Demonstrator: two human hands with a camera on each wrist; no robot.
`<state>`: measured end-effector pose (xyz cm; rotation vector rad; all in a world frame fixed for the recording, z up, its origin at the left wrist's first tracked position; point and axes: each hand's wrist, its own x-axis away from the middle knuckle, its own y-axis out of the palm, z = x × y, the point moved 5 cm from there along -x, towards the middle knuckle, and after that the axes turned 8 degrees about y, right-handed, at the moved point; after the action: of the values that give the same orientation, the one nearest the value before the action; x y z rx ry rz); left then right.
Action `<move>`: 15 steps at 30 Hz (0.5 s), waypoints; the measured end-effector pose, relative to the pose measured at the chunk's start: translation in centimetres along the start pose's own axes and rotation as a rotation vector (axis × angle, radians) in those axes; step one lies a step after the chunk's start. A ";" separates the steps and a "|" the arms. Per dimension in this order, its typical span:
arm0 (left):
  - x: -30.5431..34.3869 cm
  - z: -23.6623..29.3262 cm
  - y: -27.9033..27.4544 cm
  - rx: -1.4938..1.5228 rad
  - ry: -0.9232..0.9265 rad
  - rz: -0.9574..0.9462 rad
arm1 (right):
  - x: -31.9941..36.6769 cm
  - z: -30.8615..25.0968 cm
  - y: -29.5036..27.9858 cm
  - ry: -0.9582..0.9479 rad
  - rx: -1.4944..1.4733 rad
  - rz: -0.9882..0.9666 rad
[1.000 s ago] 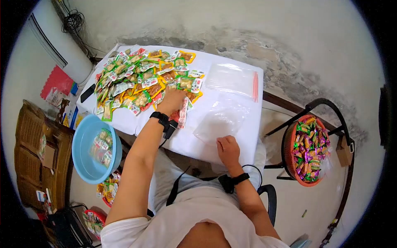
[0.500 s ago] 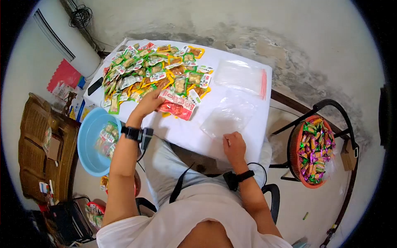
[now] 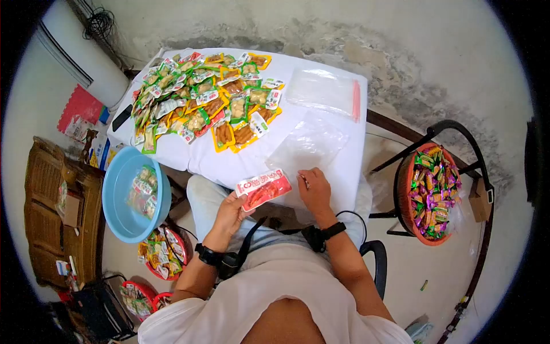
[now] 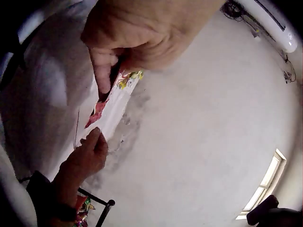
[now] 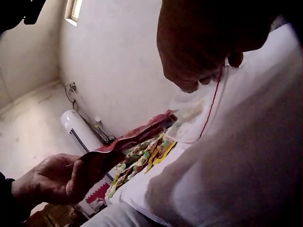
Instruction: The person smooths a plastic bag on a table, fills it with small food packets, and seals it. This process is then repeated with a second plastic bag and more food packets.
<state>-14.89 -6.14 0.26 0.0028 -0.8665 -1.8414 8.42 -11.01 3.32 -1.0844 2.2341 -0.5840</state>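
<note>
My left hand [image 3: 230, 213] pinches a red and white snack packet [image 3: 264, 190] by its left end, thumb on top, in front of the table's near edge. A clear zip bag [image 3: 308, 143] lies on the white cloth to the right of the packet. At the bag's near edge, the fingers of my right hand [image 3: 315, 192] are curled and pinch its opening. The right wrist view shows the bag's red zip strip [image 5: 215, 97] running down from those fingers. There the packet's far end [image 5: 163, 118] is close to the bag's mouth.
A heap of green and yellow snack packets [image 3: 189, 97] covers the table's left side, a phone [image 3: 122, 117] beside it. More flat clear bags [image 3: 321, 94] lie at the back right. A blue basin [image 3: 117, 198] stands left; a basket of wrapped sweets [image 3: 432, 192] stands right.
My left hand has taken the red packet from the heap's near side and brought it down and right, close to my right hand. The right hand has stayed at the bag's near edge.
</note>
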 end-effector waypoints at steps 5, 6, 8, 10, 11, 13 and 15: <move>-0.9 -0.9 1.9 0.051 0.005 -0.002 | 0.2 -0.4 -0.1 -0.038 0.002 0.017; -1.3 -1.3 2.0 0.053 -0.011 -0.026 | 0.2 -0.5 -0.1 -0.056 0.016 0.029; -1.7 -2.0 3.0 0.128 -0.005 -0.050 | 0.3 -0.7 -0.1 -0.051 0.002 0.021; -2.2 -2.8 3.9 0.209 -0.021 -0.075 | 0.3 -0.8 0.0 -0.050 -0.013 0.014; -2.5 -3.1 4.3 0.210 -0.018 -0.078 | 0.3 -0.9 0.1 -0.045 0.018 0.000; -3.0 -3.9 5.3 0.243 -0.053 -0.089 | 0.3 -0.9 0.4 -0.042 0.050 -0.013; -3.8 -4.8 5.6 0.227 -0.050 -0.096 | 0.3 -1.2 0.4 -0.125 0.017 0.012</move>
<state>-6.84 -6.81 -1.61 0.1440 -1.1230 -1.8288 7.23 -10.91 3.91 -1.0693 2.1225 -0.5144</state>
